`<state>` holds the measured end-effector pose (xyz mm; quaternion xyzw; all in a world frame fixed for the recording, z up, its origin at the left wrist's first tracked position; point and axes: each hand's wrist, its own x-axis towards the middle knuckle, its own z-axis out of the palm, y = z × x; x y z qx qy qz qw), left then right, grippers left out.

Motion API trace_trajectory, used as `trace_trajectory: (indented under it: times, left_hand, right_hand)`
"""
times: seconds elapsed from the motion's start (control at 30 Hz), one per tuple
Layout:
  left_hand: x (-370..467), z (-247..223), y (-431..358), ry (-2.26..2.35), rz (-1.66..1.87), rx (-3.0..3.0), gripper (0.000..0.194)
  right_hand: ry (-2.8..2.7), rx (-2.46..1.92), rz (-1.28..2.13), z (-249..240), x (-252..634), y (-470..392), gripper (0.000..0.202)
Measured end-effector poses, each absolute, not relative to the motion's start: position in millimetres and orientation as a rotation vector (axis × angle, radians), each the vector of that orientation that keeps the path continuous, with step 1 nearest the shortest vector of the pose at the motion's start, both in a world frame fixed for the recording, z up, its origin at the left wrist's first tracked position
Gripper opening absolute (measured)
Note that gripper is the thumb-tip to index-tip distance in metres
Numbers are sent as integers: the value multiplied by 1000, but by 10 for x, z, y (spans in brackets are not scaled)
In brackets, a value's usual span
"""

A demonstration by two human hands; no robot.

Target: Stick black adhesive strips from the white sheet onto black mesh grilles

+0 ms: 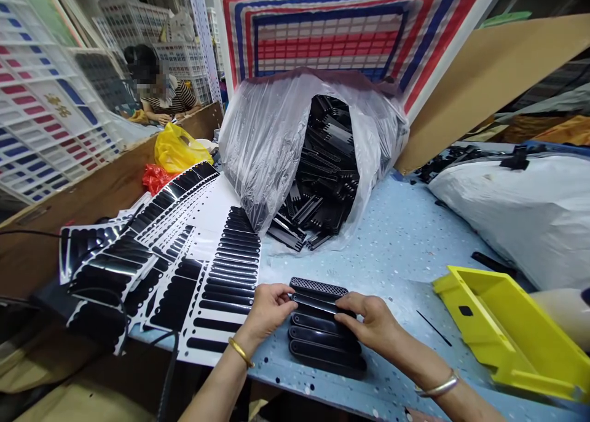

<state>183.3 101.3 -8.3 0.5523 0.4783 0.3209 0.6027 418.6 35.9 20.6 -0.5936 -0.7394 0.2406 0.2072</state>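
A row of long black plastic pieces [325,347] with rounded ends lies on the table in front of me. The farthest piece [319,285] shows a lattice-patterned top; the nearer ones look smooth and glossy. Just before the latticed piece, a glossy black strip [316,304] is held at both ends. My left hand [271,308] pinches its left end, thumb and finger together. At its right end, my right hand [362,314] has thumb and fingers closed on it. Whether the strip rests fully on a piece beneath, I cannot tell. Left of my hands lies a sheet of black rounded strips [233,262].
More strip sheets [110,265] fan out at left, with a dark cable across them. A clear plastic bag [267,139] spills black comb-like parts [327,164] behind. A yellow bin [502,330] and a white sack [507,207] stand at right. Another person [161,90] sits beyond.
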Motion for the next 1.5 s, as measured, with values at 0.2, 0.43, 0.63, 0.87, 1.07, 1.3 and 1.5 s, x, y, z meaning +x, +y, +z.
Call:
trace_trajectory:
  times: [0.2, 0.43, 0.63, 0.87, 1.07, 1.3, 1.5]
  left_hand:
    - [1829, -41, 1004, 1104, 738, 1269, 29]
    - [1825, -29, 1002, 1110, 734, 1269, 28]
    - [1829, -28, 1004, 1124, 737, 1280, 28]
    - [1832, 28, 1004, 1148, 716, 1266, 27]
    - [1837, 36, 1001, 1152, 716, 1258, 26]
    - [1833, 11, 999, 1141, 720, 1263, 30]
    - [1832, -4, 1001, 1136, 715, 1269, 33]
  right_hand:
    - [-2085, -1679, 656, 207, 4173, 353, 18]
    - [-2065, -1676, 668, 215, 4167, 342, 15]
    - [-2068, -1705, 648, 189, 4158, 337, 16]
    - [-2067, -1716, 630, 191, 4148, 316, 15]
    - [-2038, -1726, 650, 172, 4137, 301, 15]
    - [-2022, -1699, 666, 145, 4180, 296, 15]
    - [-2045, -1727, 644, 138, 4152, 305, 14]
